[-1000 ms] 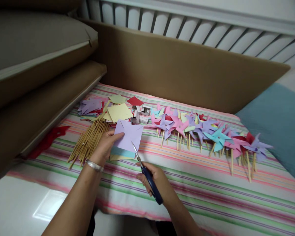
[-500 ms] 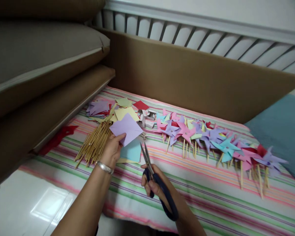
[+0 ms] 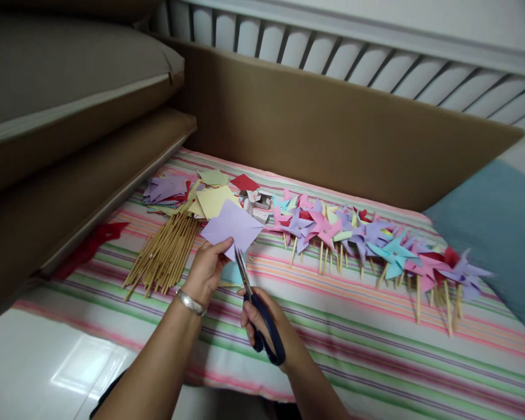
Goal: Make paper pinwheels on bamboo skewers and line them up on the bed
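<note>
Between the thumb and fingers of my left hand (image 3: 209, 268) is a square of purple paper (image 3: 234, 224), held by its near left edge. My right hand (image 3: 262, 315) grips a pair of dark-blue-handled scissors (image 3: 269, 335). The blades point up and away from me, with their tips at the near corner of the purple paper. Whether the blades have cut in there I cannot tell. Beneath the paper, partly covered, lies a light blue sheet (image 3: 231, 274). Left of my left hand is a bundle of thin wooden sticks (image 3: 164, 254).
Finished paper pinwheels (image 3: 396, 256) on sticks lie in a long row at the right. Behind the sticks are yellow paper squares (image 3: 214, 201), a red square (image 3: 245, 182) and a pile of purple pieces (image 3: 166, 188). A small open box (image 3: 262, 199) stands near them. Brown cushions (image 3: 91, 146) rise at left.
The scissors have moved up and left, from apart to the near corner of the purple paper. My left hand still holds the paper, now a little further right. The view has shifted slightly.
</note>
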A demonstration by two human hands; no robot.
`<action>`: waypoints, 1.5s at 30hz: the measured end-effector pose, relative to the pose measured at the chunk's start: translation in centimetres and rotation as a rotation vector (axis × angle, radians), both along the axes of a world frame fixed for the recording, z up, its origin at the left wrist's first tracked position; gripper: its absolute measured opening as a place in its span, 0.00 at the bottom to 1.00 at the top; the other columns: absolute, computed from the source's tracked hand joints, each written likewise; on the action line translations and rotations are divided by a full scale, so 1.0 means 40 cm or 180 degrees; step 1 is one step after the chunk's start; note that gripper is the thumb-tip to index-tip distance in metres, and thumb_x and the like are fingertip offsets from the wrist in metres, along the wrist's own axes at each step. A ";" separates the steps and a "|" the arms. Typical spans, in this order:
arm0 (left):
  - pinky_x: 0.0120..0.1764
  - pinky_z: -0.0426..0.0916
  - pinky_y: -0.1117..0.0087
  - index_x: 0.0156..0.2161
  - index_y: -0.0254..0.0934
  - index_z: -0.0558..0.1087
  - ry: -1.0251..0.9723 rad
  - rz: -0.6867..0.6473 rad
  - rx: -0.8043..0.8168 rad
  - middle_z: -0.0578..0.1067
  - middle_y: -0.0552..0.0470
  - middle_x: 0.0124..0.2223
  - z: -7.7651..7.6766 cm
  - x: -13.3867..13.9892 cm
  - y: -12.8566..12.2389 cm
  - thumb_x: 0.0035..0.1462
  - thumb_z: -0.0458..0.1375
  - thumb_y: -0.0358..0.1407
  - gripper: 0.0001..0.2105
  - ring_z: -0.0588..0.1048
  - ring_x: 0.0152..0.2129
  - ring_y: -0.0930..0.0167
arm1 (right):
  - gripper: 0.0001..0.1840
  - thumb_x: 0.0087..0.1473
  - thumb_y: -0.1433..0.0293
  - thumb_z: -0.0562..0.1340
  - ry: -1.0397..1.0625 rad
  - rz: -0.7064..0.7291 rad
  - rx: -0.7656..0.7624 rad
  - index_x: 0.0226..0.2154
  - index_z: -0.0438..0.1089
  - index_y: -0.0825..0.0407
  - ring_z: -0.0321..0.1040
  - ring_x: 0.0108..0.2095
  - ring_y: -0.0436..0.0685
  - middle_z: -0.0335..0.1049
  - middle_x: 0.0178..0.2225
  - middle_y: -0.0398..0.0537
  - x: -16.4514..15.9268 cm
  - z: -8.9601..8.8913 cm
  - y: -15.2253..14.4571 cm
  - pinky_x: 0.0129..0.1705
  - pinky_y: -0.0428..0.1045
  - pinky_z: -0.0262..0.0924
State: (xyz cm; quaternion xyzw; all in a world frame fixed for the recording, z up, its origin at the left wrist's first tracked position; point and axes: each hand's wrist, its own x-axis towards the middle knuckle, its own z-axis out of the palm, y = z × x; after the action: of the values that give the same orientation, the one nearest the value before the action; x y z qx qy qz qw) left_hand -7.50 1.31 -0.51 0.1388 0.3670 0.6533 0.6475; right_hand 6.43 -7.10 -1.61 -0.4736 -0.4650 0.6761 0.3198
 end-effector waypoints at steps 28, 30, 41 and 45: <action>0.31 0.67 0.72 0.34 0.31 0.74 -0.0074 -0.0038 -0.0052 0.78 0.51 0.31 0.003 0.050 -0.017 0.36 0.65 0.27 0.14 0.74 0.26 0.73 | 0.29 0.43 0.54 0.63 -0.0096 -0.0418 -0.0080 0.44 0.62 0.54 0.53 0.10 0.42 0.58 0.16 0.33 0.009 -0.002 0.018 0.08 0.39 0.52; 0.31 0.67 0.72 0.34 0.31 0.74 -0.0084 -0.0037 -0.0048 0.78 0.51 0.32 0.002 0.049 -0.016 0.36 0.66 0.27 0.14 0.74 0.27 0.72 | 0.29 0.43 0.55 0.63 -0.0067 -0.0408 -0.0091 0.44 0.62 0.54 0.53 0.10 0.42 0.59 0.16 0.33 0.010 0.001 0.017 0.08 0.39 0.52; 0.30 0.67 0.73 0.31 0.31 0.74 -0.0050 -0.0067 -0.0021 0.77 0.52 0.30 0.002 0.055 -0.018 0.37 0.65 0.27 0.11 0.73 0.26 0.73 | 0.27 0.44 0.55 0.63 -0.0131 -0.0464 -0.0155 0.43 0.63 0.53 0.52 0.09 0.42 0.58 0.15 0.33 0.011 0.009 0.015 0.07 0.38 0.51; 0.32 0.67 0.72 0.32 0.31 0.74 -0.0030 -0.0094 0.0033 0.77 0.52 0.31 0.003 0.054 -0.018 0.37 0.65 0.28 0.11 0.73 0.27 0.73 | 0.27 0.43 0.55 0.63 -0.0147 -0.0494 -0.0153 0.43 0.63 0.54 0.52 0.09 0.42 0.57 0.14 0.32 0.010 0.008 0.014 0.08 0.38 0.51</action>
State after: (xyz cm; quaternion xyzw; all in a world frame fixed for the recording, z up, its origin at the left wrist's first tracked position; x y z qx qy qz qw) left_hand -5.32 0.59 -0.38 0.1444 0.3584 0.6462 0.6581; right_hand 6.84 -6.53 -1.28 -0.5313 -0.4177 0.6492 0.3490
